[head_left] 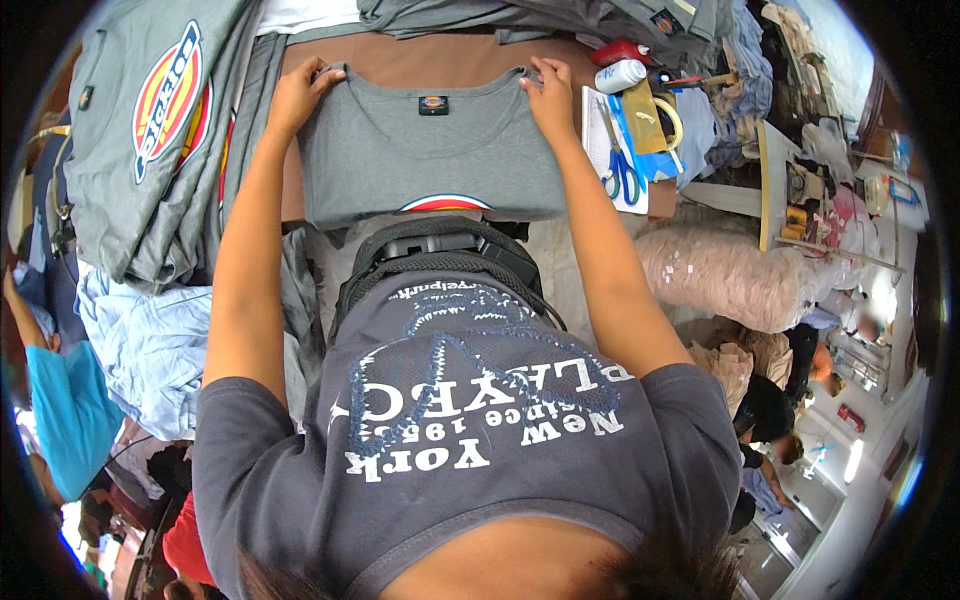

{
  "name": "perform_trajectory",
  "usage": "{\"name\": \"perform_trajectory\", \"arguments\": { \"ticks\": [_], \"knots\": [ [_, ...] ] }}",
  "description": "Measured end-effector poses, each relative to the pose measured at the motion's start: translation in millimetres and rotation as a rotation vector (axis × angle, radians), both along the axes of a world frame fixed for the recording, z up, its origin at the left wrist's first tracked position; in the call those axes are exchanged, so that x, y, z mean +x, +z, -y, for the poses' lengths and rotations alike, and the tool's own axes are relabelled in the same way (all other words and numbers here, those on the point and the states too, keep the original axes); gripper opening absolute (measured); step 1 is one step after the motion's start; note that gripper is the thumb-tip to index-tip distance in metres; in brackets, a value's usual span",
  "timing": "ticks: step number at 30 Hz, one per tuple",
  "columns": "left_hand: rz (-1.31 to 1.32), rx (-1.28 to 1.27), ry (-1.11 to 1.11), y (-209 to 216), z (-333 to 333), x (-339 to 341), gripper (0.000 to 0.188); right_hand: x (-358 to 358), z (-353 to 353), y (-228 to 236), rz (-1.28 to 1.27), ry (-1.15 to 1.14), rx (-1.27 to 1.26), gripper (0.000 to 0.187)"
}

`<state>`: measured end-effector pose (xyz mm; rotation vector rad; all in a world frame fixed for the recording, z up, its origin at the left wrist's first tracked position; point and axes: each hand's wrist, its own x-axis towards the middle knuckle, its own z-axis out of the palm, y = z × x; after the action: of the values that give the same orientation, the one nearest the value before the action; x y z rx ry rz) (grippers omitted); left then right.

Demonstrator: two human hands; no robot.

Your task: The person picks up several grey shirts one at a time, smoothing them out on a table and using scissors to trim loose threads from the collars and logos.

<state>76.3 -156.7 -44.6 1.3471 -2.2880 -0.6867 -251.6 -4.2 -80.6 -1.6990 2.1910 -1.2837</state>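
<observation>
A grey T-shirt (440, 160) is spread on the brown table in front of me, its neckline at the far side and a dark label inside the collar. Part of a colourful printed emblem shows at its near edge, which hangs at the table's front. My left hand (297, 92) pinches the shirt's far left shoulder between thumb and fingers. At the far right shoulder, my right hand (549, 92) grips the fabric the same way. Both arms are stretched forward, one on each side of the shirt.
Grey printed shirts (150, 130) are piled at left, above light blue cloth (150, 340). Right of the shirt lie blue-handled scissors (622, 180), papers, a tape roll (668, 125), a white bottle (620, 76) and a red bottle (618, 52). A wrapped pinkish bundle (720, 275) sits lower right. Other people work around.
</observation>
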Motion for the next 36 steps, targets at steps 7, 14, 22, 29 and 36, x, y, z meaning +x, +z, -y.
{"name": "perform_trajectory", "arguments": {
  "ticks": [7, 14, 22, 29, 36],
  "knots": [
    [-0.196, 0.171, 0.083, -6.1, 40.7, 5.0, 0.04, -29.2, 35.4, 19.5, 0.04, -0.03, 0.318, 0.022],
    [-0.105, 0.177, -0.037, 1.8, 51.1, -0.3, 0.044, -53.4, 53.2, 14.4, 0.195, 0.162, 0.301, 0.023],
    [0.111, -0.102, 0.084, 8.5, 43.9, -10.5, 0.046, -55.3, 54.8, 17.0, 0.151, 0.08, 0.252, 0.024],
    [0.191, -0.325, 0.075, 17.6, 52.9, -18.7, 0.047, -53.5, 68.0, 36.5, -0.016, -0.011, 0.165, 0.03],
    [-0.261, 0.028, -0.073, 19.0, 69.6, -8.2, 0.039, -45.3, 57.2, 53.4, 0.045, -0.021, 0.052, 0.031]
  ]
}}
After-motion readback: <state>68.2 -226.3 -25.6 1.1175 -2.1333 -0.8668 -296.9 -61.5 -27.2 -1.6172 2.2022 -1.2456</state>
